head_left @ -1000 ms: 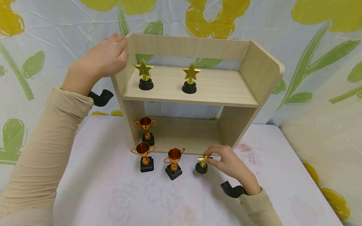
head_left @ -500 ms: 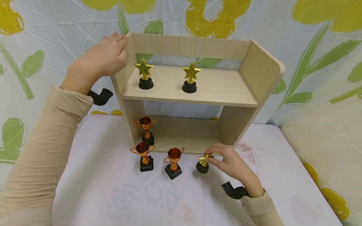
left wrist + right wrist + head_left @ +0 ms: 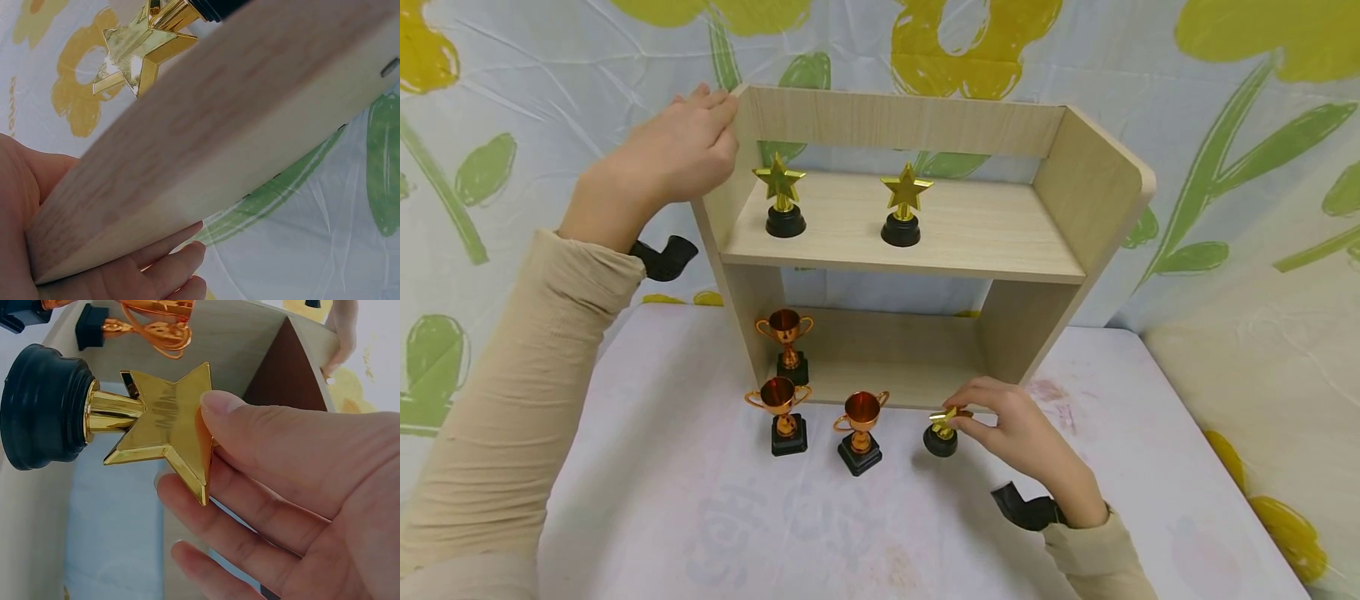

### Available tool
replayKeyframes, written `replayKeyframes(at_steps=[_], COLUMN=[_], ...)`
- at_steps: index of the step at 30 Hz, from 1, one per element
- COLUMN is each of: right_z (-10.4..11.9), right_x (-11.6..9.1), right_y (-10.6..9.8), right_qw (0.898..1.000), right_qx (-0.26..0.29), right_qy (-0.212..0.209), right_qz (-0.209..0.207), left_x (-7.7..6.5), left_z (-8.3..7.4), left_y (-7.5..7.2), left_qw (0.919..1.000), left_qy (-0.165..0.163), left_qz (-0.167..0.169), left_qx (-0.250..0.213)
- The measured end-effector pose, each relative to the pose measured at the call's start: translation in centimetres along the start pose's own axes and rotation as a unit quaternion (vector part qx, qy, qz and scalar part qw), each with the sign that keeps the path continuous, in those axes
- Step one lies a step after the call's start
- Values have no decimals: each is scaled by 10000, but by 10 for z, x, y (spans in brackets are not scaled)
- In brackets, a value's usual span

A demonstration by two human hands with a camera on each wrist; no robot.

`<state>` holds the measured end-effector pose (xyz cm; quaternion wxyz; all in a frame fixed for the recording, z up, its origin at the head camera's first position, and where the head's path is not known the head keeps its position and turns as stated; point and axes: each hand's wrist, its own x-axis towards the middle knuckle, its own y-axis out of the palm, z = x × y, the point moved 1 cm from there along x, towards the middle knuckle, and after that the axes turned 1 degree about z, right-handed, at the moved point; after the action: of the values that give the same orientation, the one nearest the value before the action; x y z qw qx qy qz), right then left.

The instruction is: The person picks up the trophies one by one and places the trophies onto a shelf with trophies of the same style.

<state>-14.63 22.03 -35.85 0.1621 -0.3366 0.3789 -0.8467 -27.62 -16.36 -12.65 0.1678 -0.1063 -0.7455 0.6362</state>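
My left hand (image 3: 673,154) holds the top left edge of a pale wooden two-tier shelf (image 3: 910,121). In the left wrist view the side panel (image 3: 187,150) lies between its thumb and fingers. My right hand (image 3: 1015,429) pinches a gold star trophy (image 3: 169,415) by its star, thumb on one face and fingers behind. This trophy's round black base (image 3: 941,442) hangs down, close over the table in front of the shelf; a small gap cannot be ruled out. Two more star trophies, a left one (image 3: 785,221) and a middle one (image 3: 901,229), stand on the upper tier.
A bronze cup trophy (image 3: 792,367) stands at the lower tier's left end. Two others, a left cup (image 3: 787,433) and a right cup (image 3: 861,454), stand on the white-covered table (image 3: 805,542) before the shelf. A flower-patterned cloth (image 3: 1240,50) hangs behind.
My right hand has drifted slightly right and away from me with the star trophy in its fingers. The left hand stays on the shelf edge.
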Motion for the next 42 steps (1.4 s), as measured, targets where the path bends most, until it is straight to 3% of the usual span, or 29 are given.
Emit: replayKeyframes(at_steps=[42], right_z=[11], right_x=[-4], right_y=[-17], right_qw=[9980], right_qx=[-189], right_qy=[-266], right_qz=[-535], left_x=[3], left_z=[-1], left_y=[0], left_qw=[10000], left_qy=[-28], left_qz=[19], left_qx=[50])
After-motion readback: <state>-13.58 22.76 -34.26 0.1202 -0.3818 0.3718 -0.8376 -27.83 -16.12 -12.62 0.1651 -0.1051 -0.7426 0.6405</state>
